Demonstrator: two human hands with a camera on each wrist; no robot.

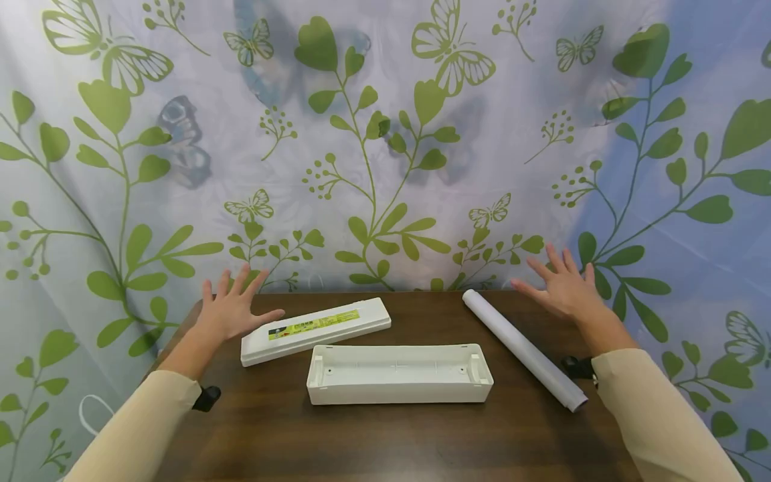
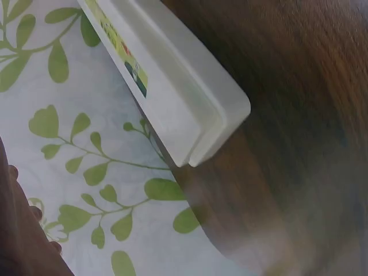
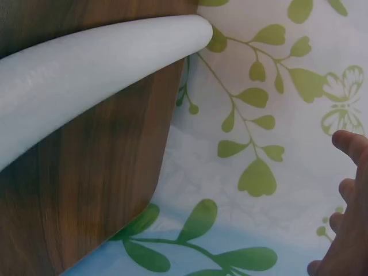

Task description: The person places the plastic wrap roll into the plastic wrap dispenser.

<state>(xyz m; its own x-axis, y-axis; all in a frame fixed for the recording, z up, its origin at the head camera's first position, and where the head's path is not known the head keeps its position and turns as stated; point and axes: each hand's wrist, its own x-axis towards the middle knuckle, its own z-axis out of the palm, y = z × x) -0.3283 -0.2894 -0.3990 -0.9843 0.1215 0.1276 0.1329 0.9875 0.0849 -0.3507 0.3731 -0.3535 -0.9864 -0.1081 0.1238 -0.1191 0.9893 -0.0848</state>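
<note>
My left hand [image 1: 230,314] is raised with its fingers spread, near the left end of a long white plastic lid [image 1: 372,314] that carries a yellow-green label. In the left wrist view the end of the lid [image 2: 167,75] is large, with the hand's edge at the lower left. A long white open box [image 1: 397,393], its hollow facing up, stands in front of the lid. To the right a white roll [image 1: 524,349] lies slantwise. Beyond it my right hand [image 1: 567,292] is held up, fingers apart, holding nothing; the right wrist view shows the roll [image 3: 103,69] away from the fingers.
All three things lie on a dark brown wooden table [image 1: 385,442]. Behind its far edge hangs a pale curtain [image 1: 385,187] printed with green leaves and butterflies. A white cable loop [image 1: 90,402] shows at the left, beside the table.
</note>
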